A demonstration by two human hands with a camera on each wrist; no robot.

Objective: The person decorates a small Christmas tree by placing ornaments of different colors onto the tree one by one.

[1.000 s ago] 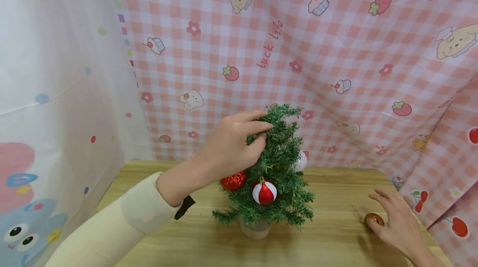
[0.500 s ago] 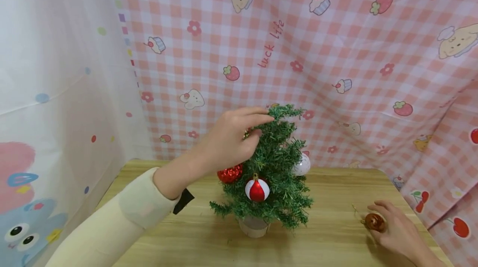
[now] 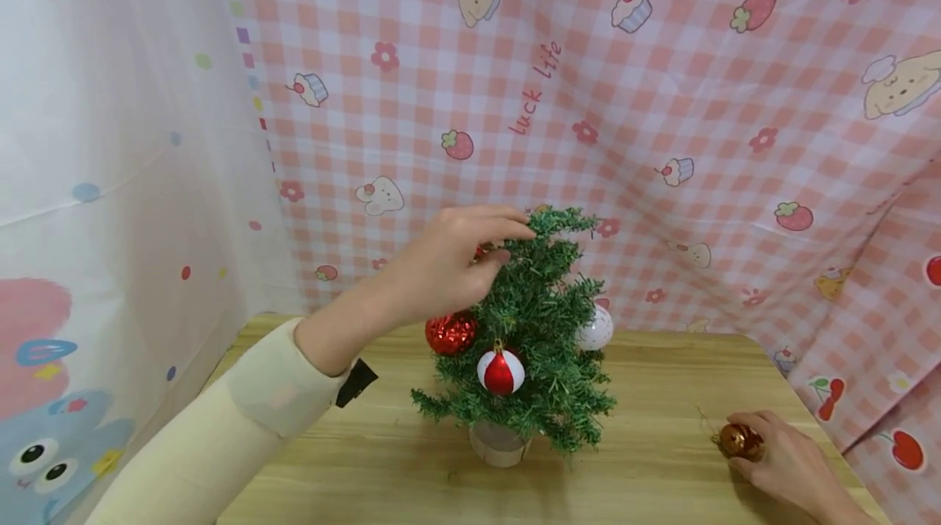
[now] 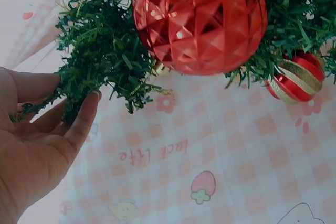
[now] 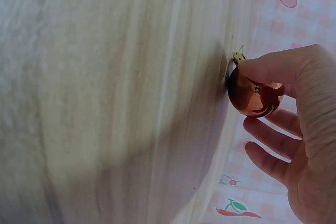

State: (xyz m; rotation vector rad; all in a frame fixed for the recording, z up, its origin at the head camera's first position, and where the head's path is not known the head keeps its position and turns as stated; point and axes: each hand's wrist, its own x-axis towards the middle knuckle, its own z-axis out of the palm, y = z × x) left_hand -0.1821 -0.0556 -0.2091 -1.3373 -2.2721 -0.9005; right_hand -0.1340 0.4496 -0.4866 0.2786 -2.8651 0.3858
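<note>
A small green Christmas tree (image 3: 540,329) stands on the table in the head view. My left hand (image 3: 456,255) is at its upper left, and the left wrist view shows a branch tip (image 4: 79,85) between the thumb and fingers. Hanging on the tree are a red-and-white bauble (image 3: 501,371), a glittery red one (image 3: 451,333) and a white one (image 3: 595,327). Close to the left wrist camera hangs a faceted red bauble (image 4: 202,22), with a red-and-gold striped bauble (image 4: 296,77) beyond. At the right, my right hand (image 3: 790,460) grips a shiny copper-brown bauble (image 3: 740,442) by its sides, gold cap outward.
The tree's pale pot (image 3: 500,445) rests on the wood-grain table (image 3: 647,476). A pink checked cloth (image 3: 412,100) hangs behind and on the right. A white printed curtain (image 3: 147,206) hangs at the left.
The tree has turned, its front baubles shifting left and slightly upward. My left hand has moved slightly left and up with it. My right fingers have closed round the copper-brown bauble.
</note>
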